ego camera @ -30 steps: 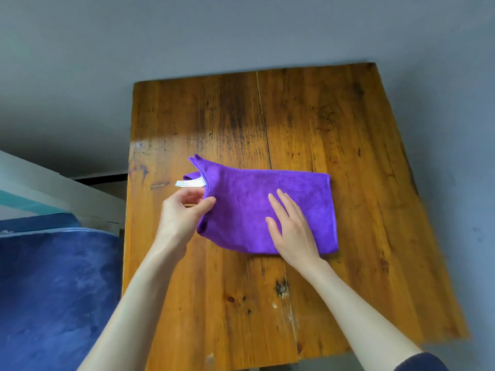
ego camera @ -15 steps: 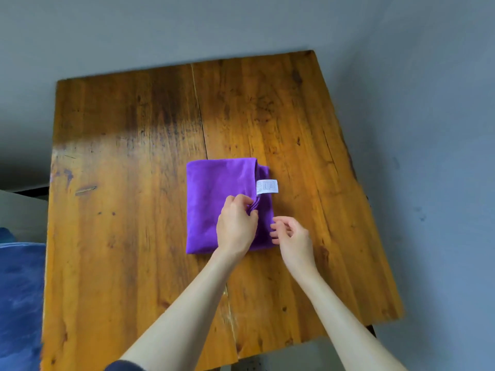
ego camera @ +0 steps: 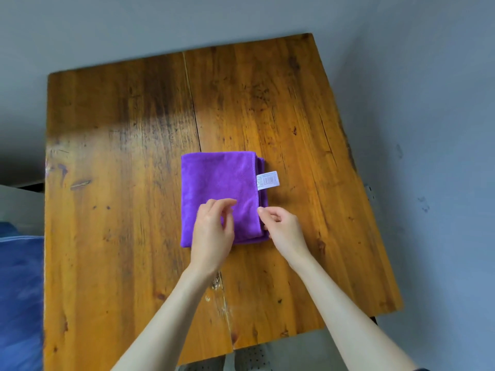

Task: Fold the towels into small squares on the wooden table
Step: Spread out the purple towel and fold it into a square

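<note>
The wooden table [ego camera: 120, 183] fills most of the view, its top made of two wide boards joined by a seam that runs from the far edge to the near edge. The purple towel [ego camera: 217, 180] lies flat near the middle of the table, just right of the seam, folded into an upright rectangle with its layered open edges stacked along its right side. Bare wood surrounds the towel on all four sides, with the widest room to its left and toward the near edge. A blue cushion [ego camera: 18, 303] shows beyond the left edge of the table. The left hand [ego camera: 214, 231] is over the near half of the towel, fingers loosely curled and apart, holding nothing; whether the palm rests on the cloth cannot be told. The right hand [ego camera: 284, 228] is at the near right edge of the towel, its fingers curled against the stacked layers; whether they pinch the cloth cannot be told. A white label [ego camera: 267, 180] projects from the right edge of the towel, beyond both hands.
</note>
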